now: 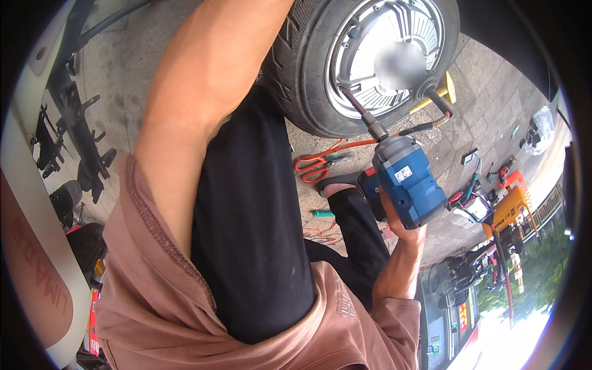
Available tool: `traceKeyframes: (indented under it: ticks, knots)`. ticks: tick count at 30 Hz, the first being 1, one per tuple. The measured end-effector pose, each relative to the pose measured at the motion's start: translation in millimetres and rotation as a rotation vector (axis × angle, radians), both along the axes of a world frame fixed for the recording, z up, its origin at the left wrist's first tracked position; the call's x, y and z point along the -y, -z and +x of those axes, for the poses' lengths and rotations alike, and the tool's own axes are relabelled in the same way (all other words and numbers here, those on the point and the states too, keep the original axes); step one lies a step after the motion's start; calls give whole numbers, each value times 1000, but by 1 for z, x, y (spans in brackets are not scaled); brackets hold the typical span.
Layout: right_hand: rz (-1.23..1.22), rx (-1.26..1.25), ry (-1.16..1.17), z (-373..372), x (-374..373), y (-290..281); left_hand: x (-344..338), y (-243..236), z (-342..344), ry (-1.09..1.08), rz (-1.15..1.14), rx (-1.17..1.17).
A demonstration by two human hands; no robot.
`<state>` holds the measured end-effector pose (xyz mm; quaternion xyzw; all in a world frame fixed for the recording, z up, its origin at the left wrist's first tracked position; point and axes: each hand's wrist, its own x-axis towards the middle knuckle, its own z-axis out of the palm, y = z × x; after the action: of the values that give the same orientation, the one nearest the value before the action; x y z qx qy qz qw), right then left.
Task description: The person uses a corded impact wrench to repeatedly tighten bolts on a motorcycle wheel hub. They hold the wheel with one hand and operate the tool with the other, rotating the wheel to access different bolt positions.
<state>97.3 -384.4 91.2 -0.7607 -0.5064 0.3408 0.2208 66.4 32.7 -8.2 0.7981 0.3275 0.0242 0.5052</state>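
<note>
Looking down through the head camera, we see our right hand (401, 225) wrapped around the grip of a blue cordless impact wrench (404, 179) — its long socket extension (359, 110) runs up to the silver hub of a scooter wheel (370, 55), which sits in a black tyre (302, 68) just above our knee. Our left arm reaches up past the top edge, so we cannot tell how the left hand stands. On the paved floor (487, 98) beside the wheel lie orange-handled pliers (317, 163), with a yellow tool case (509, 206) further right.
</note>
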Motion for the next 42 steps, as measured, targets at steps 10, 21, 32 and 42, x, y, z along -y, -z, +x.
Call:
traceKeyframes:
  ticks: [10,21,32,42]
  knots:
    - [-339,-443,412,11,-17,-29,-1,1,-3,18,-70,24]
    - [-121,293,-73,10,-19,-46,17,-9,-27,-44,8,91]
    - [-51,-385,560,-24,-55,-26,34,-27,-64,-93,-111,75]
    - [-54,-356,663,-13,-63,-35,46,2,-76,-132,33,216]
